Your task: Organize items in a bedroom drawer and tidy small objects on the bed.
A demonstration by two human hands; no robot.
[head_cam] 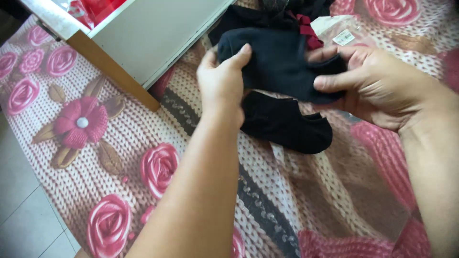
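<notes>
Head view: black sock (pixel 279 59) at 12 o'clock, pinched by left hand (pixel 221 83) and right hand (pixel 377 86). Second sock (pixel 284 124) lies just below on rose-patterned blanket (pixel 95 143). White board (pixel 148 33) at 11; floor tiles (pixel 19 210) at 8.

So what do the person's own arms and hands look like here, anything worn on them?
Both forearms are bare as far as the picture shows: no sleeves in view. The left hand and right hand wear no gloves, and no rings, watch or bracelet can be seen. Fingernails look short and unpainted.
</notes>
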